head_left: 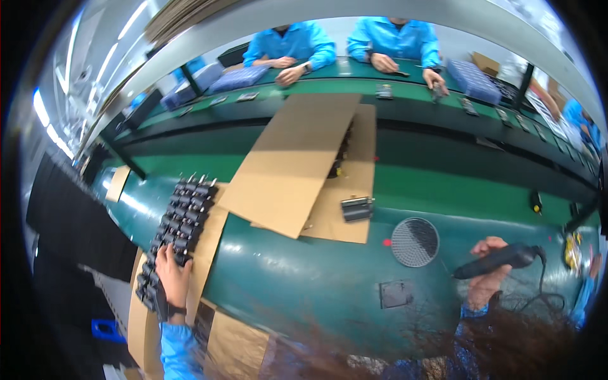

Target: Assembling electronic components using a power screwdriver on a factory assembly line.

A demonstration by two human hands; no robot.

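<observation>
- Well left of the round dish [415,242], the left hand [172,277] lay over rows of black blocks [187,218] on a cardboard base [213,253]; thumb and fingers were parted around one, but whether they gripped it could not be told.
- Right of the dish, the right hand [486,282] was closed around a black corded tool [497,261].
- Lifting one block straight up by its sides would probably have spared its neighbours, with the tool's tip kept clear.
- The blocks looked like hard, chunky plastic, with shiny pins [203,180] at the far end.
- Grainy grey filled the dish; just below it, a flat dark square [396,294] lay on the smooth green counter [285,272].
</observation>
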